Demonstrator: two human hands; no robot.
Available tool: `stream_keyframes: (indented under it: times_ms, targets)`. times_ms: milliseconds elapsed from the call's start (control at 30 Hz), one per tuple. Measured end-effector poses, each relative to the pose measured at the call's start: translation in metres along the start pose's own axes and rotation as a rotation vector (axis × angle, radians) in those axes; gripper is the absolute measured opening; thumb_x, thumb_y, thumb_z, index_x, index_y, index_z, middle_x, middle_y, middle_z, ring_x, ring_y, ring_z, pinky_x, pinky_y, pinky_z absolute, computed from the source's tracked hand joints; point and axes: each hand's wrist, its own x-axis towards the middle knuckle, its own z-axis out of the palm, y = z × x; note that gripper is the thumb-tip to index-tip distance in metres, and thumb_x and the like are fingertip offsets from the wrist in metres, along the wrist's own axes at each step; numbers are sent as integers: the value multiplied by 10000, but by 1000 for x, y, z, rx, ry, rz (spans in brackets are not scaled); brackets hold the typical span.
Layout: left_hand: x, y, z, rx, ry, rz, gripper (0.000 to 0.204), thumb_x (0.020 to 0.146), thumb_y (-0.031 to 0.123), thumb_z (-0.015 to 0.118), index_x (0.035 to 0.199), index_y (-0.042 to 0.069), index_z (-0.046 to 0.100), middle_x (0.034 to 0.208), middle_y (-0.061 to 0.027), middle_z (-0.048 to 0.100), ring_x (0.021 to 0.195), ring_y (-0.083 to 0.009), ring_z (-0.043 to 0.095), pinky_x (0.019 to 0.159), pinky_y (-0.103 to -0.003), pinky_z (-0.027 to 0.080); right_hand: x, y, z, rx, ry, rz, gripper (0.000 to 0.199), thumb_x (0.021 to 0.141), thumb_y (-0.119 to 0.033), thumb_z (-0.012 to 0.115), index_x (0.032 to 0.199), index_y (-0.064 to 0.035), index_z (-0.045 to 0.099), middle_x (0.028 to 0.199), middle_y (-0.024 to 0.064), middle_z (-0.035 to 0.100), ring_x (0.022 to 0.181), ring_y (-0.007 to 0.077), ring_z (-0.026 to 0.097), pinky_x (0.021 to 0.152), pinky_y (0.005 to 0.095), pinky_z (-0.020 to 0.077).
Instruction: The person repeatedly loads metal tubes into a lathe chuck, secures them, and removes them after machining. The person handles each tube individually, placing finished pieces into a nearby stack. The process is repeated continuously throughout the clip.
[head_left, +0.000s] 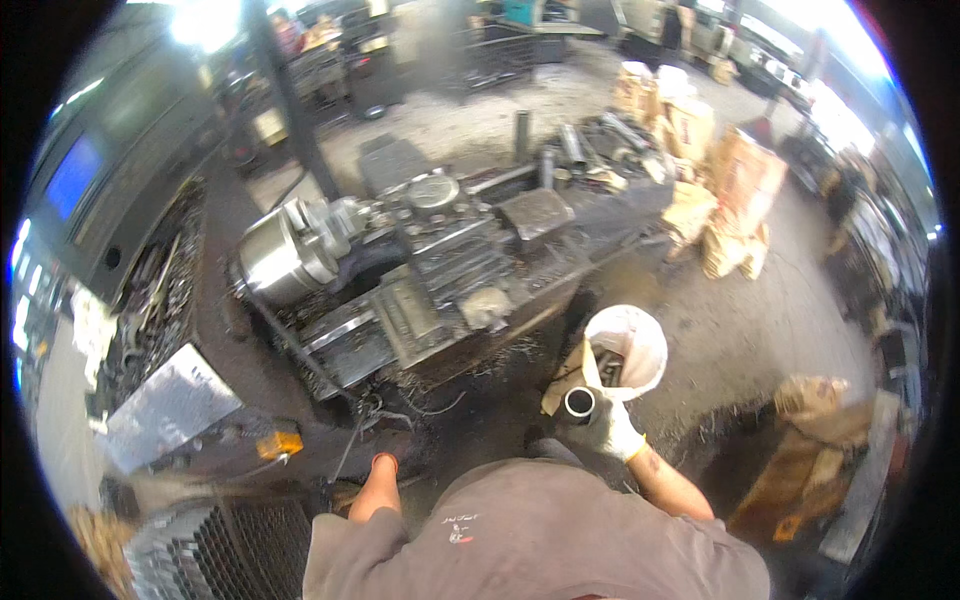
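Note:
My right hand [612,428], in a dirty white glove with a yellow cuff, is closed on a short metal tube [579,403]. The tube's round open end faces up. Just beyond that hand stands a white bucket [655,362] with metal pieces inside. My left forearm [377,490] reaches toward the front of a lathe [440,290] and ends in an orange cuff [385,459]. Past the cuff, the left hand blends into the dark background, and its fingers cannot be made out. Nearest to it are the lathe's front edge and some thin metal shavings [425,405].
The lathe's shiny chuck [280,262] is at left. Metal parts [600,150] lie on its far end, beside several brown sacks [745,180]. An orange box [279,445] and a metal sheet [170,408] are at lower left. Cardboard [790,480] lies at right.

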Motion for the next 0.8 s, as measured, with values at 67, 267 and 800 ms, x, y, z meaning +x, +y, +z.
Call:
stream_keyframes:
  times_ms: [67, 267, 800]
  targets:
    - [-40, -33, 3, -641, 126, -278, 475, 1001, 383, 548, 1326, 86, 725, 1387, -200, 690, 1289, -376, 648, 1070, -478, 497, 48, -10, -3, 89, -44, -17, 474, 758, -275, 898, 1157, -77, 735, 1053, 142, 782, 963, 292, 767, 1033, 470, 496]
    - [-133, -80, 17, -157, 225, -705, 426, 1090, 265, 450, 1432, 125, 662, 1481, -150, 634, 1337, -262, 605, 1052, -397, 488, 205, -27, -3, 189, 37, -362, 412, 791, -286, 866, 1136, -105, 734, 1029, 180, 769, 930, 382, 760, 775, 449, 618]
    - [-131, -26, -138, -259, 1372, -679, 566, 1096, 471, 525, 1393, -5, 599, 1329, -199, 662, 1211, -376, 639, 950, -513, 551, 396, -56, -130, 228, -430, -874, 259, 836, -100, 805, 1091, -55, 790, 1044, 162, 798, 908, 268, 796, 806, 370, 645]
